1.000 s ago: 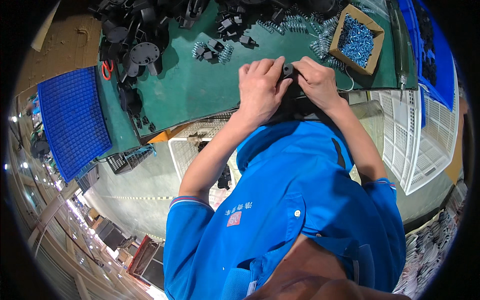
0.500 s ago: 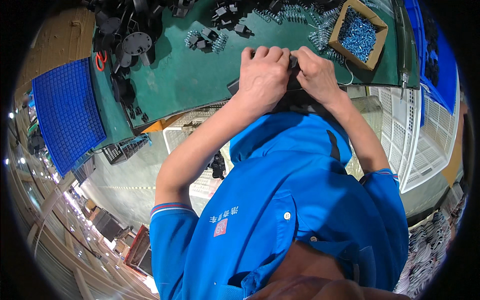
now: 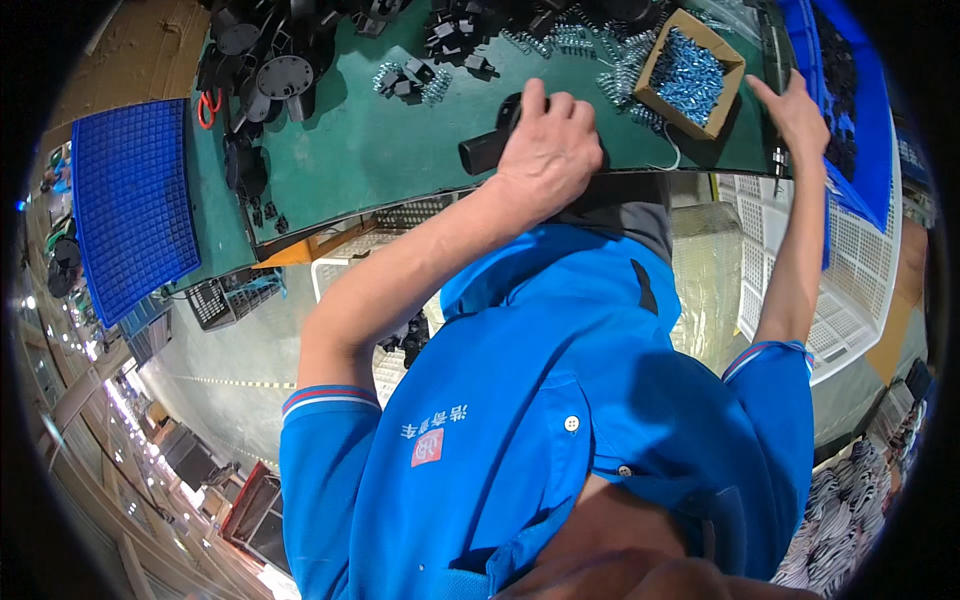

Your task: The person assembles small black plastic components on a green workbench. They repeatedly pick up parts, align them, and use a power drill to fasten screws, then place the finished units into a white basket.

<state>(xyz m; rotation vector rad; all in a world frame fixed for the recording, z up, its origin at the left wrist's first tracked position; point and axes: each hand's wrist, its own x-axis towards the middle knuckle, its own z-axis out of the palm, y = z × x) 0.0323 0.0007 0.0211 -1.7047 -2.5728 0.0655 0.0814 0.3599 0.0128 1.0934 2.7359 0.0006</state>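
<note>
My left hand (image 3: 552, 145) is closed over a black plastic part (image 3: 485, 152) at the table's front edge. A short tubular end of that part sticks out to the left of my fingers, and my hand hides the rest. At the table's right edge, my right hand (image 3: 798, 118) is over an electric screwdriver (image 3: 779, 158) with its thumb stretched away from the fingers. Only the screwdriver's metal tip and a bit of its dark body show. Between the hands stands a cardboard box (image 3: 722, 118) of small bluish screws (image 3: 688, 78).
Springs (image 3: 625, 85) lie beside the box. Small black-grey parts (image 3: 455, 38) and round black plastic parts (image 3: 285, 78) sit further back, near orange-handled scissors (image 3: 208, 108). A blue grid mat (image 3: 135, 215) is at left; a blue bin (image 3: 868, 185) and white crates (image 3: 850, 310) are at right.
My right hand has left the black plastic part and moved right to the screwdriver. My left hand still holds the part, whose tubular end now shows more. The whole view has shifted slightly.
</note>
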